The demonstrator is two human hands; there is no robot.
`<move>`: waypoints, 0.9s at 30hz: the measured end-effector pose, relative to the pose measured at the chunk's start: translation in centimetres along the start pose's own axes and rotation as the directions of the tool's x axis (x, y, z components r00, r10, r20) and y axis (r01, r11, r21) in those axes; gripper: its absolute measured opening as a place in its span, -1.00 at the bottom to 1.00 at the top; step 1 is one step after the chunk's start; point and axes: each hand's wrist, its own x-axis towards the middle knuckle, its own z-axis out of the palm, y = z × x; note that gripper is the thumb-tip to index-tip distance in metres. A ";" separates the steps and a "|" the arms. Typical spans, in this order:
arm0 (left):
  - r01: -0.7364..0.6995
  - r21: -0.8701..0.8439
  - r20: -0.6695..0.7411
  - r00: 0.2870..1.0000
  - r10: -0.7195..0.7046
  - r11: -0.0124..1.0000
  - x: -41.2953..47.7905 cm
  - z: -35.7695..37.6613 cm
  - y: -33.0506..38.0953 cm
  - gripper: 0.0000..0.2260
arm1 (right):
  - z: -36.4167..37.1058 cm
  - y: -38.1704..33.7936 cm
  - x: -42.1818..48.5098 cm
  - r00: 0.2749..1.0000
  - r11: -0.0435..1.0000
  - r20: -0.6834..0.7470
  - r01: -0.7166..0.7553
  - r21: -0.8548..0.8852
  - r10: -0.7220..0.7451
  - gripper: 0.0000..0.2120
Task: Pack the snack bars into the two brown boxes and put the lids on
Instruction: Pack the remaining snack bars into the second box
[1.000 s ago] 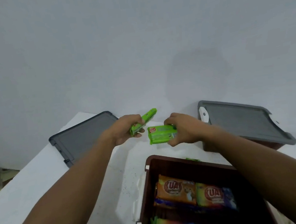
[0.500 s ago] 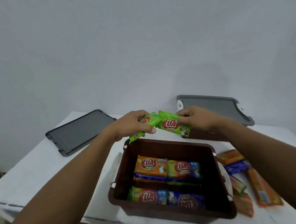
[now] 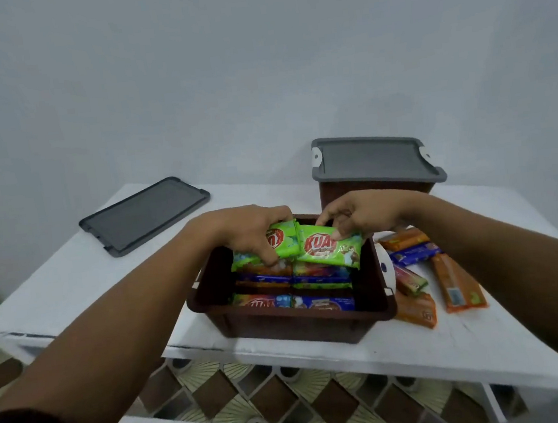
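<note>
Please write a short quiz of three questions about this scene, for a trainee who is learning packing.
1. True or false: the far box has its lid on.
2. Where does the loose lid lie, relative to the near box? A: inside it. B: on the table, to its left. C: on top of it.
3. Fill in: the left hand holds the left bar, the right hand holds the right bar; both bars are ___ in colour.

Key: 1 true; 2 B; 3 green.
</note>
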 end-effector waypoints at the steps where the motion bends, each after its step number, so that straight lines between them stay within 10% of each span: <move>1: 0.006 0.020 0.014 1.000 -0.007 1.000 -0.1 0.3 0.1 -0.32 | 0.4 0.1 -0.1 1.000 1.000 0.019 -0.014 -0.010 0.015 -0.73; 27: 0.024 0.047 0.404 0.914 -0.041 0.999 -1.1 4.6 0.0 -0.43 | 5.6 -0.5 1.3 0.970 0.886 0.148 -0.109 -0.451 0.194 -0.72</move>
